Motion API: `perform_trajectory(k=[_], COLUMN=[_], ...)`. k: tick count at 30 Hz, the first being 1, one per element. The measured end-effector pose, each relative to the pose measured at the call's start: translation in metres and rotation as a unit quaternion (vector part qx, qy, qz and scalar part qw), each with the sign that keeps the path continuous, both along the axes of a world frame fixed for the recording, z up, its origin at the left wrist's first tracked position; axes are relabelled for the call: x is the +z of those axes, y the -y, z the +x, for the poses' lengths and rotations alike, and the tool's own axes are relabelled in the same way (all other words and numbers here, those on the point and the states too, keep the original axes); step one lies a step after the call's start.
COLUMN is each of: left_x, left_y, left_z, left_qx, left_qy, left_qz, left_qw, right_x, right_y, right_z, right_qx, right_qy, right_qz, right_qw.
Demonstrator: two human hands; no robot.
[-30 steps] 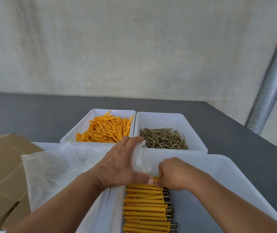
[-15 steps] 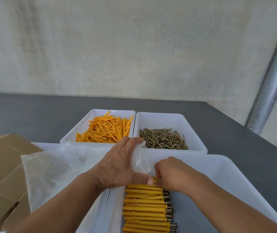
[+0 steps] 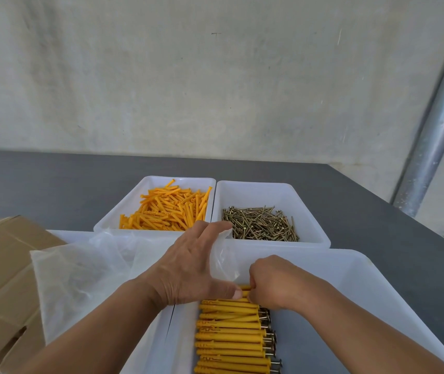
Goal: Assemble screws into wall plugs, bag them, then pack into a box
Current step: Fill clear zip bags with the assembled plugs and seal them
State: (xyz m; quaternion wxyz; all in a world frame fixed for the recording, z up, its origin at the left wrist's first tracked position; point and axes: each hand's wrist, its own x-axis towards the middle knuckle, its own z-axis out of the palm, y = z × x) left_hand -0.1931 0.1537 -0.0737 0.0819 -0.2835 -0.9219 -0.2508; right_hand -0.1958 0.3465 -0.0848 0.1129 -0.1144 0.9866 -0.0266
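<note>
Front tray (image 3: 363, 268): we took this white tray, nearest the camera, as our landmark.
Assembled plugs (image 3: 231, 336): we saw yellow plugs with screw heads at their right ends, lying in a row inside the front tray, toward its left wall.
Right hand (image 3: 272, 284): inside the front tray; its grip was curled tight on the farthest plugs of the row.
Left hand (image 3: 188, 268): above the front tray's left rim; its grip was spread wide, fingertips holding the edge of the clear bag (image 3: 223, 261).
Clear bag: held over the front tray's far left corner, between both hands.
Loose bags (image 3: 85, 271): heaped left of the front tray.
Plug bin (image 3: 166, 209) and screw bin (image 3: 261, 224): just behind the front tray.
Table (image 3: 53, 184): dark grey, under the front tray.
</note>
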Motion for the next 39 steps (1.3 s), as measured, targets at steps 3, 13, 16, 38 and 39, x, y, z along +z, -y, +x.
perform_trajectory(k=[3,13,16,38,39], left_x=[0.001,0.003,0.003,0.004,0.004], left_y=[0.000,0.000,0.000,0.000,0.000], left_z=[0.001,0.002,0.001,0.002,0.003], left_qx=[-0.003,-0.001,0.004,0.036,0.035], left_qy=[0.000,0.004,0.005,0.006,0.008], left_qz=[0.000,0.020,0.030,0.044,0.041], left_qw=[1.000,1.000,1.000,0.998,0.999], right_x=[0.000,0.000,0.001,0.009,0.009], right_y=[0.000,0.000,-0.001,0.002,0.002], right_z=[0.000,0.000,0.000,0.001,0.002], right_qx=[-0.001,0.011,0.016,-0.014,-0.015], right_qy=[0.001,-0.011,-0.025,-0.066,-0.069], right_qz=[-0.002,-0.004,-0.020,-0.214,-0.216], right_qw=[1.000,1.000,0.999,0.974,0.974])
